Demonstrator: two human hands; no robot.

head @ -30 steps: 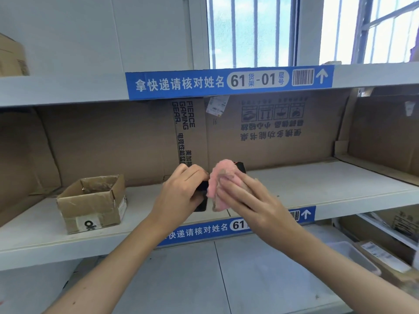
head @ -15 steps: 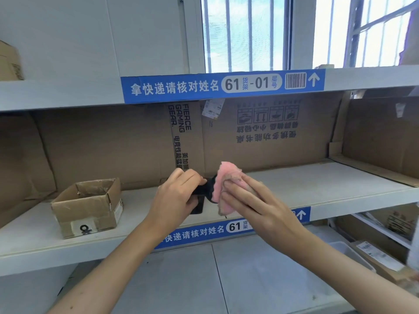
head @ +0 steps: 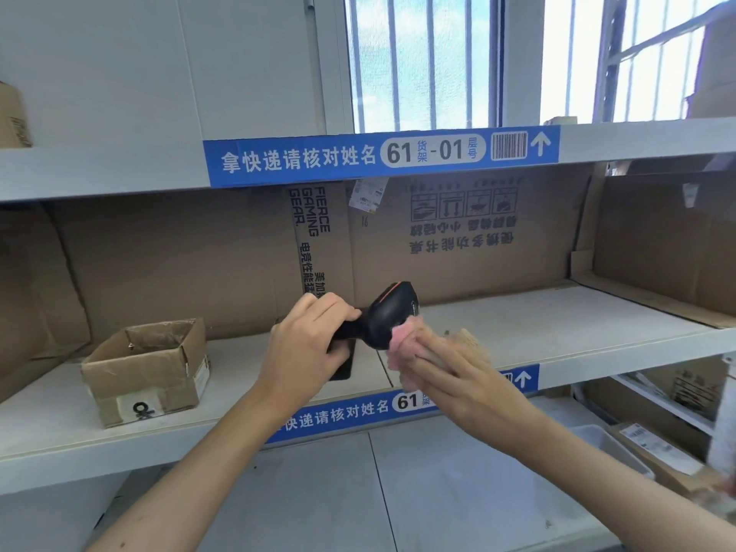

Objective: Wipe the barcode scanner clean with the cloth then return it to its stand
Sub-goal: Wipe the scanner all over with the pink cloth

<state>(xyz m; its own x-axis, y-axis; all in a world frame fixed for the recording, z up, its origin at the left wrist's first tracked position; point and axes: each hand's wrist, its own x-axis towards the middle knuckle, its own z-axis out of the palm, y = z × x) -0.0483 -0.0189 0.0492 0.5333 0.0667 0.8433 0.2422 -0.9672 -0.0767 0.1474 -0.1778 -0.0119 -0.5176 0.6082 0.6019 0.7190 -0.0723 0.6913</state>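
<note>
My left hand point(head: 308, 344) grips the handle of a black barcode scanner point(head: 388, 312) with an orange stripe, held in front of the middle shelf point(head: 557, 332). The scanner's head points up and to the right. My right hand point(head: 454, 372) presses a pink cloth point(head: 402, 342) against the lower right side of the scanner's head. A dark object point(head: 342, 364) shows just below my left hand on the shelf; I cannot tell if it is the stand.
A small open cardboard box point(head: 147, 372) sits on the shelf at the left. Flattened cardboard point(head: 458, 241) lines the back of the shelf. A blue shelf label point(head: 378, 155) runs above. Parcels and a white tray point(head: 609, 448) lie lower right.
The cloth has slid down from over the scanner's head to its lower right side, so the black head now shows. The scanner has tilted upward.
</note>
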